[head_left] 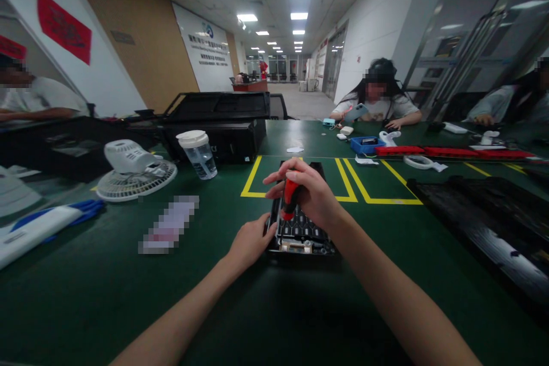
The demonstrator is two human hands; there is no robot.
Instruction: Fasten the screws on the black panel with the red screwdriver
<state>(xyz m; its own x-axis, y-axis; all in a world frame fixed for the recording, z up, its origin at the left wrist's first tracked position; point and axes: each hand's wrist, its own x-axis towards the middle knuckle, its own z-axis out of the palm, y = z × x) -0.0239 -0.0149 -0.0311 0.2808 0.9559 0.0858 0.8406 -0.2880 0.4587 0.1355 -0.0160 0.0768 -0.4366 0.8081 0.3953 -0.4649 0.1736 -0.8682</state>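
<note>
My right hand [312, 191] is closed around a red and black screwdriver [291, 197], which points down at the left side of a black device [305, 231]. The device lies on the green table with its inside exposed: a black honeycomb-patterned part shows in the middle, and small metal and white pieces sit along its near edge. At the device's left edge rests my left hand [253, 239], its thumb on the rim; its other fingers are partly hidden behind the case. The screwdriver's tip is too small to make out.
Left of the hands are a lidded plastic cup [198, 154], a white fan [137, 174] and a large black box [231, 140]. Black panels [493, 229] lie to the right. Across the table a person [377, 97] sits holding a phone, near a blue tray [366, 144].
</note>
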